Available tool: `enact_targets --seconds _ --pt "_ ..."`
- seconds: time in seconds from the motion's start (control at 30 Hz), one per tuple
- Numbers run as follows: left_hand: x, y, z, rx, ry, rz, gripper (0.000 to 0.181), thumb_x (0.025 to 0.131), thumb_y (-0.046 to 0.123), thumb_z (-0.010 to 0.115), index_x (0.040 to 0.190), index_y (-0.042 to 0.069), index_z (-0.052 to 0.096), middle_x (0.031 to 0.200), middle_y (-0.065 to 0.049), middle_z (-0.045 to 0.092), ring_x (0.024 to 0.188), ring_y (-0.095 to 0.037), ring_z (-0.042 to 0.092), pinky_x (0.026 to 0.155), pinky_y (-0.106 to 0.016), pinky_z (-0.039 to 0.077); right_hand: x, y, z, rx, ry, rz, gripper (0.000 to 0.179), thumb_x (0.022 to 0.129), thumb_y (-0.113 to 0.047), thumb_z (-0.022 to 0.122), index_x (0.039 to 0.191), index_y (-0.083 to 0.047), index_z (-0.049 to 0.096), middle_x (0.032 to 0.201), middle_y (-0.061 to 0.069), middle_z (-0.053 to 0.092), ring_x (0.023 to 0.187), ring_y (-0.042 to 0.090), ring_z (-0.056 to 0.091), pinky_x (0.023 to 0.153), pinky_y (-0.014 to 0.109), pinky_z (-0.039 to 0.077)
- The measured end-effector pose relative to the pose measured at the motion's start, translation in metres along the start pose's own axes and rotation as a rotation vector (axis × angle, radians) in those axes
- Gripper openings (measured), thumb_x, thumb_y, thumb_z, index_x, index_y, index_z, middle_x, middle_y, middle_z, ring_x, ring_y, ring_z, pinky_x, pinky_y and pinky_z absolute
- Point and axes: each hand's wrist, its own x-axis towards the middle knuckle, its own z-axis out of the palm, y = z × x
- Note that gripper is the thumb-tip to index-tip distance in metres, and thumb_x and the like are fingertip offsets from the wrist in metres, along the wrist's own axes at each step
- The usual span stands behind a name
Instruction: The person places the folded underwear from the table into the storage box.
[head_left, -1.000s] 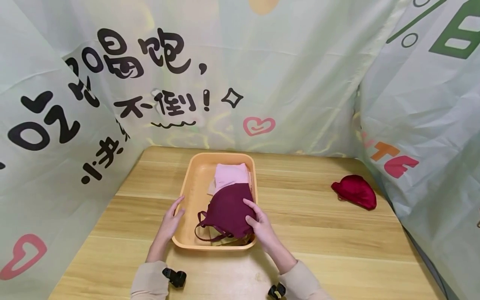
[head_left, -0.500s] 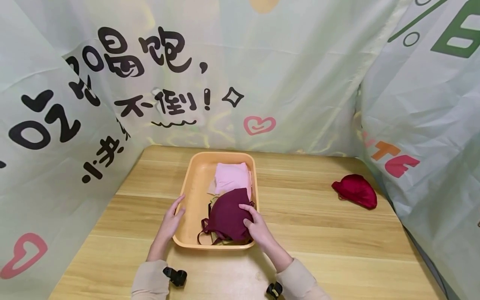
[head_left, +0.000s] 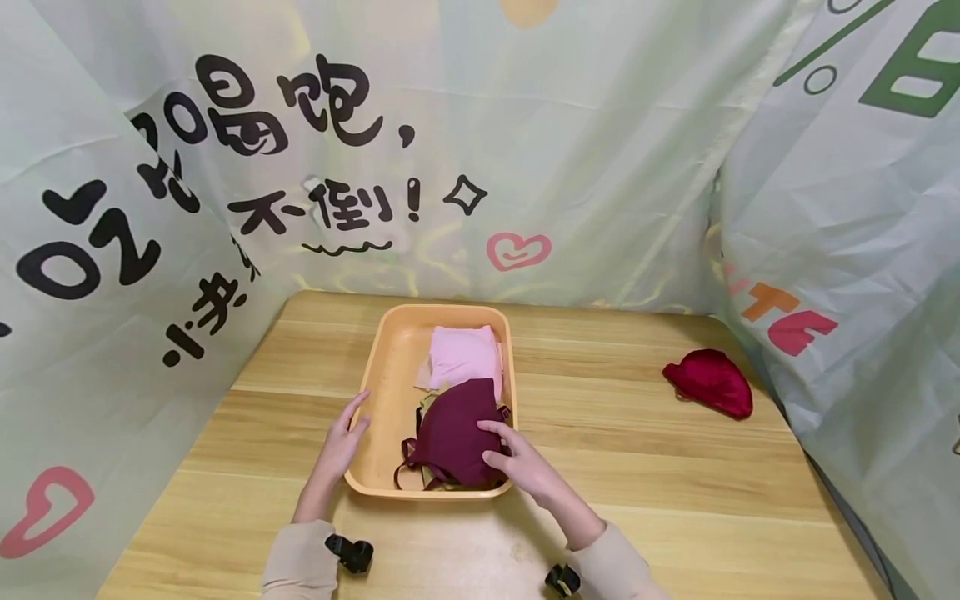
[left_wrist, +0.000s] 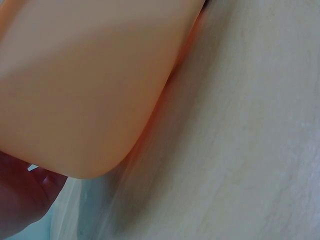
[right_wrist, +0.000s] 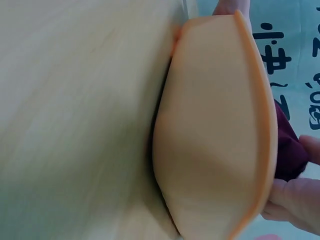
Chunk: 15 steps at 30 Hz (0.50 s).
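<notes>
A maroon bra (head_left: 457,433) lies folded, cup up, in the orange tray (head_left: 390,392), over a yellowish-green garment that mostly hides beneath it. My right hand (head_left: 528,467) reaches over the tray's right rim, with fingertips and thumb touching the bra's right side, apart from each other. At the left rim of the tray, my left hand (head_left: 339,446) holds on, thumb over the rim. Folded pink cloth (head_left: 463,354) sits behind the bra. In the right wrist view, maroon fabric (right_wrist: 287,155) shows past the tray wall, near my fingers.
A dark red velvety garment (head_left: 708,383) lies folded at the right of the wooden table (head_left: 637,467). Printed fabric curtains (head_left: 600,167) stand round the back and both sides. A black camera (head_left: 351,554) is worn on each wrist.
The bra moves toward the front of the tray, uncovering more pink cloth, then stays nearly still. My right hand shifts slightly nearer me over it. The left hand stays at the rim.
</notes>
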Motion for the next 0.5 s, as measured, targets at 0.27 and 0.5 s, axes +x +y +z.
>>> enact_targets --seconds 0.27,0.5 --pt "0.0 0.0 0.001 -0.009 -0.001 0.008 0.046 0.096 0.007 0.039 0.141 0.003 0.029 0.148 -0.02 0.021 0.136 -0.039 0.014 0.109 -0.056 0.01 -0.015 -0.002 -0.013 -0.082 0.021 -0.029 0.039 0.091 -0.009 0.051 0.129 0.0 0.046 0.134 0.025 0.037 0.121 0.043 0.039 0.098 0.054 0.035" --pt "0.0 -0.002 0.0 -0.007 0.0 0.011 0.046 0.096 0.009 0.039 0.141 0.003 0.029 0.148 -0.021 0.022 0.135 -0.039 0.015 0.108 -0.057 0.011 -0.019 0.003 -0.026 -0.116 0.062 -0.03 0.031 0.092 -0.01 0.05 0.12 0.002 0.053 0.125 0.022 0.049 0.107 0.035 0.053 0.088 0.046 0.045"
